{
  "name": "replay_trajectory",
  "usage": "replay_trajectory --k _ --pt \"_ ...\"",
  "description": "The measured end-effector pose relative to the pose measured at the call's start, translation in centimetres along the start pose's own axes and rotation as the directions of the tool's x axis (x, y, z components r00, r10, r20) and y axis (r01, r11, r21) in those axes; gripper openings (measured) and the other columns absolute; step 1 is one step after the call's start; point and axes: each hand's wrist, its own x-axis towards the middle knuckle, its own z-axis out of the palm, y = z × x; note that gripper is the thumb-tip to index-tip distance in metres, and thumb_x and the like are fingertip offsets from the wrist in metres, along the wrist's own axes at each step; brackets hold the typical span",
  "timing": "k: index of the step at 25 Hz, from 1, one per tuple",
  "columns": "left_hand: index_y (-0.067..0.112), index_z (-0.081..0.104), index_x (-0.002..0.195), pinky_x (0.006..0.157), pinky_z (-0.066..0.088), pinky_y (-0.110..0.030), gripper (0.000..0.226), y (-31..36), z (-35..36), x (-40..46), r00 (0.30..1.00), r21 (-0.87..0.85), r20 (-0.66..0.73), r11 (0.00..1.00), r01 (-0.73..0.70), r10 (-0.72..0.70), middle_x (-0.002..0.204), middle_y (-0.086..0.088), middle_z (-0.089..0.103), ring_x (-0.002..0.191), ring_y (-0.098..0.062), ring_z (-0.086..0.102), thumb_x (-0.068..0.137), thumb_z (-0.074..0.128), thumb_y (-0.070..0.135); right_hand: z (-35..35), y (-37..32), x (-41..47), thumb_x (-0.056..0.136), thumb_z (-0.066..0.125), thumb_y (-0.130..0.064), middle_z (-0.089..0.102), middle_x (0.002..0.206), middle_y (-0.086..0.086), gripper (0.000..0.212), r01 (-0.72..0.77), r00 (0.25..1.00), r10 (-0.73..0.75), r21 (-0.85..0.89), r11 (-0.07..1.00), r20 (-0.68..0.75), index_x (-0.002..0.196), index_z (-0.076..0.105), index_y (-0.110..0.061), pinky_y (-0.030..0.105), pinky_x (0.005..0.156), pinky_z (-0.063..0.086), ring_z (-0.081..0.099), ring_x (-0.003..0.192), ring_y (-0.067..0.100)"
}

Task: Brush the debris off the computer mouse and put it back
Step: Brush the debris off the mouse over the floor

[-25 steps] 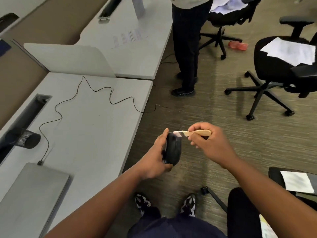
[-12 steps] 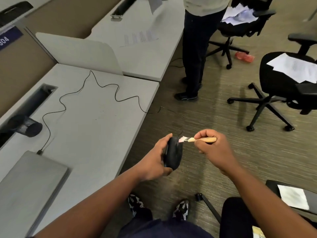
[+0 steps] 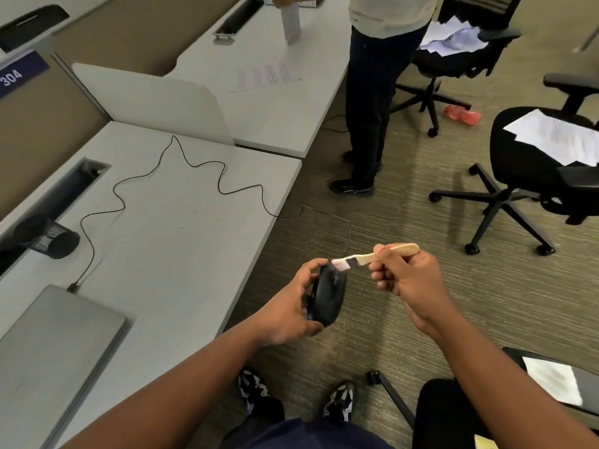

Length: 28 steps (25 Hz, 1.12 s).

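Computer mouse (image 3: 326,297): black, corded, held in the air off the front edge of the table (image 3: 181,241), over the carpet, tilted on its side so loosened debris can fall to the floor rather than onto the work surface
Left hand (image 3: 288,306): grip wrapped round the mouse, thumb on the near side, fingers curled over the far side; steadies the body against the strokes
Brush (image 3: 372,258): small, wooden handle, dark ferrule, pale bristles; bristle tip touching the upper front of the mouse, near the buttons
Right hand (image 3: 411,286): grip pinched narrow on the brush handle, like a pen hold, for short controlled flicks
Mouse cable (image 3: 181,163): thin, black, winding across the table and off its edge toward the mouse; leaves enough slack to lift it
Closed laptop (image 3: 48,358): grey, lower left on the table
Status, judged: brushing under way; mouse not yet put back on the table
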Motion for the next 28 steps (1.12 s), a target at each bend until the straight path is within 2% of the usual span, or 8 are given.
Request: replay_trajectory --k 2,5,9,15,20,23,25,28 --pt "0.057 0.016 0.156 0.107 0.056 -0.036 0.118 0.1 0.0 -0.1 1.000 0.044 0.018 0.999 0.001 -0.001 0.161 0.011 0.035 0.146 -0.019 0.046 0.081 0.083 -0.006 0.0 0.1 0.4 0.099 0.068 -0.025 0.073 0.077 0.009 0.022 0.002 0.998 -0.005 -0.045 0.999 -0.057 0.099 0.072 -0.003 0.025 0.058 0.052 0.064 0.065 0.013" --pt "0.056 0.015 0.156 0.109 0.055 -0.035 0.117 0.4 0.0 -0.1 0.999 0.075 0.041 0.997 -0.006 0.003 0.158 0.014 0.037 0.144 -0.017 0.047 0.082 0.082 -0.006 -0.2 0.2 0.7 0.099 0.068 -0.029 0.074 0.079 0.008 0.020 0.064 0.996 -0.072 -0.171 0.983 -0.046 0.098 0.073 -0.010 0.028 0.061 0.051 0.064 0.069 0.016" --pt "0.056 0.013 0.156 0.113 0.052 -0.036 0.118 0.4 -0.1 -0.1 0.998 0.114 0.055 0.993 -0.008 0.002 0.162 0.012 0.036 0.148 -0.019 0.044 0.082 0.082 -0.003 -0.7 -0.6 1.1 0.096 0.071 -0.028 0.073 0.079 0.007 0.013 0.159 0.987 -0.150 -0.288 0.944 0.056 0.094 0.074 -0.016 0.030 0.061 0.052 0.064 0.069 0.014" --pt "0.061 0.015 0.153 0.112 0.053 -0.044 0.117 0.2 -0.2 0.0 0.998 0.159 0.069 0.987 -0.018 0.007 0.161 0.011 0.038 0.148 -0.021 0.044 0.079 0.083 -0.001 -1.5 -1.4 1.9 0.093 0.073 -0.028 0.075 0.083 0.013 0.013 0.151 0.973 -0.058 -0.432 0.889 0.221 0.092 0.076 -0.015 0.032 0.063 0.053 0.065 0.070 0.016" --pt "0.061 0.017 0.153 0.111 0.054 -0.045 0.117 0.0 -0.3 0.1 0.997 0.147 0.067 0.989 -0.034 0.025 0.159 0.011 0.040 0.146 -0.021 0.047 0.079 0.083 0.000 -1.7 -0.2 2.7 0.096 0.071 -0.032 0.074 0.075 0.006 0.010 0.239 0.968 -0.231 -0.636 0.734 0.098 0.088 0.075 -0.026 0.047 0.067 0.057 0.069 0.073 0.032" --pt "0.059 0.017 0.154 0.111 0.054 -0.044 0.117 -0.1 -0.4 0.2 0.997 0.140 0.070 0.990 -0.033 0.023 0.159 0.011 0.040 0.145 -0.020 0.048 0.079 0.083 -0.001 -1.7 -0.1 2.5 0.096 0.071 -0.025 0.076 0.079 0.008 0.008 0.230 0.966 -0.258 -0.465 0.855 0.003 0.091 0.076 -0.022 0.044 0.063 0.057 0.069 0.071 0.032" --pt "0.058 0.017 0.154 0.111 0.054 -0.042 0.116 -0.1 -0.4 0.2 0.997 0.136 0.078 0.990 -0.027 0.017 0.158 0.013 0.040 0.145 -0.018 0.049 0.079 0.083 -0.002 -1.4 -0.6 2.2 0.097 0.070 -0.018 0.077 0.081 0.011 0.007 0.180 0.984 -0.172 -0.305 0.935 0.051 0.092 0.076 -0.015 0.033 0.060 0.055 0.068 0.069 0.023" --pt "0.059 0.019 0.153 0.108 0.056 -0.044 0.116 -0.1 -0.3 0.4 0.997 0.146 0.072 0.989 -0.030 0.020 0.155 0.014 0.042 0.143 -0.020 0.050 0.078 0.082 -0.002 -1.2 -1.0 1.9 0.097 0.069 -0.011 0.075 0.078 0.011 0.009 0.121 0.982 -0.067 -0.311 0.943 0.177 0.091 0.075 -0.009 0.028 0.060 0.053 0.065 0.068 0.018"
